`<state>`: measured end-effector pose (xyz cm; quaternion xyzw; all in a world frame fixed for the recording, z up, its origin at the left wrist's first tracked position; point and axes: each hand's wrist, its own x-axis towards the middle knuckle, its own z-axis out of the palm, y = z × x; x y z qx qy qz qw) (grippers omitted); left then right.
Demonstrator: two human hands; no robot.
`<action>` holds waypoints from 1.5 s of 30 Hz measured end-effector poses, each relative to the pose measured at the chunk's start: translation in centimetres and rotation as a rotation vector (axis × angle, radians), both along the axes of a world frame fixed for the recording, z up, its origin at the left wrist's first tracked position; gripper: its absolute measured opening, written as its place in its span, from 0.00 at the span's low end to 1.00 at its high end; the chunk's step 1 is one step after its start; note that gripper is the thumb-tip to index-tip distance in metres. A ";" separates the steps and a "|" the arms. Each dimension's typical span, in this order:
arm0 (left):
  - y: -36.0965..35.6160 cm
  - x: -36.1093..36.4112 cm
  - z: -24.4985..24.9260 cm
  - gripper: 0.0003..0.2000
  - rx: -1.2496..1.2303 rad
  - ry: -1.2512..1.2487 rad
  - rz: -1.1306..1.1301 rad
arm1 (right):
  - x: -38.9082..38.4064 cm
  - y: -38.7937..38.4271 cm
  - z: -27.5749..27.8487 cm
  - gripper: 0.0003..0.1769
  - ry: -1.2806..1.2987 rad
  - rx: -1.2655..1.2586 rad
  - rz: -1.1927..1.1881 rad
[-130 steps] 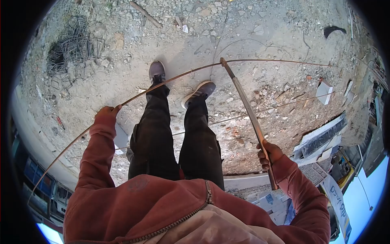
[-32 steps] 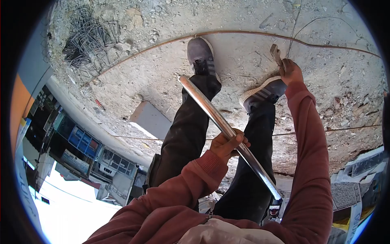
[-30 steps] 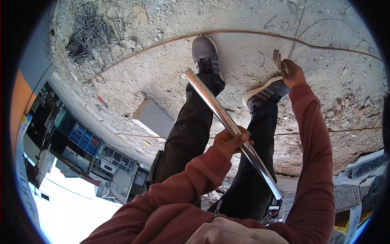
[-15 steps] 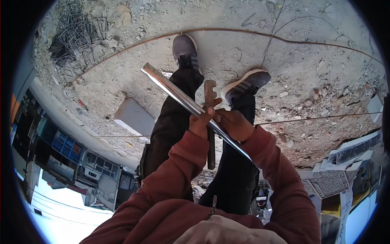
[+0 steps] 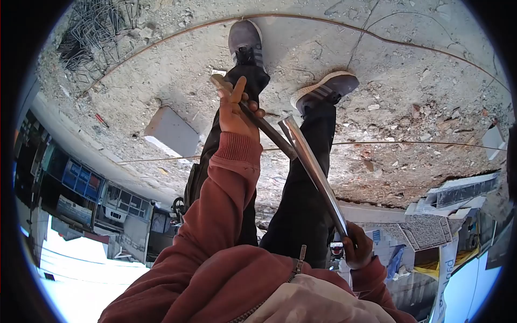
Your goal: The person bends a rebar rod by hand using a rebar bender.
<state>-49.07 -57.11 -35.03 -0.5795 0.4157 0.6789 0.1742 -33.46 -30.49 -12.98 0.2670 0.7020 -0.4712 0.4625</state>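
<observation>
The metal pipe (image 5: 315, 169) would probably be found stiff, slick and fairly weighty, best gripped near mid-length; silvery and straight, it is held slantwise before the dark trousers (image 5: 291, 215), its lower end enclosed by the right hand (image 5: 359, 247). The brownish rebar wrench (image 5: 273, 135), likely heavy and rigid, is clasped near its head by the left hand (image 5: 237, 113)

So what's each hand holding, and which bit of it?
The left hand holds a metal bar near its far end, the right hand a shiny tube by its near end.
</observation>
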 end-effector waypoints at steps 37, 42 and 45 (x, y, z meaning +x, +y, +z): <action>4.0 1.5 0.3 0.24 0.174 -0.153 -0.301 | 1.5 0.6 2.4 0.16 -0.197 0.070 0.016; 3.6 1.7 0.2 0.28 0.246 -0.082 -0.399 | 1.7 0.0 2.3 0.15 -0.335 0.030 0.021; 3.8 2.1 0.2 0.29 0.214 -0.076 -0.493 | 1.2 -1.0 1.2 0.15 -0.139 0.186 0.110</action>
